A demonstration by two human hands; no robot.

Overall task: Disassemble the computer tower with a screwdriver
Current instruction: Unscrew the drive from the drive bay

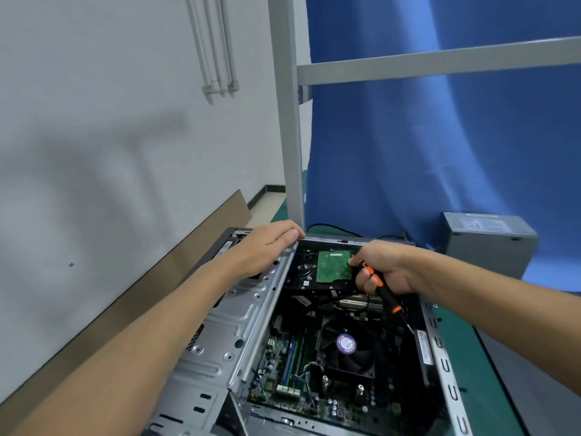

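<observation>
A person works over a computer tower [314,357] laid on its side on the green-topped bench [484,388], its side panel off and its inside facing up, which puts every part within reach of the 2 hands. The left hand [270,247] rests palm down with fingers nearly straight on the far upper rail of the metal frame, apparently to steady the case. The right hand [386,269] grasps an orange-and-black screwdriver [382,289] by the handle, shaft angled down toward the near right wall of the case, tip clear of any screw that can be made out. That hand hovers just beside the hard drive [333,265], whose green circuit board faces up between the 2 hands; the drive looks like the next part to come out. The cooling fan [345,347] sits lower in the case, nearer the person. A grey power supply [490,240] stands apart on the bench at the right, in front of a blue curtain [440,136].
</observation>
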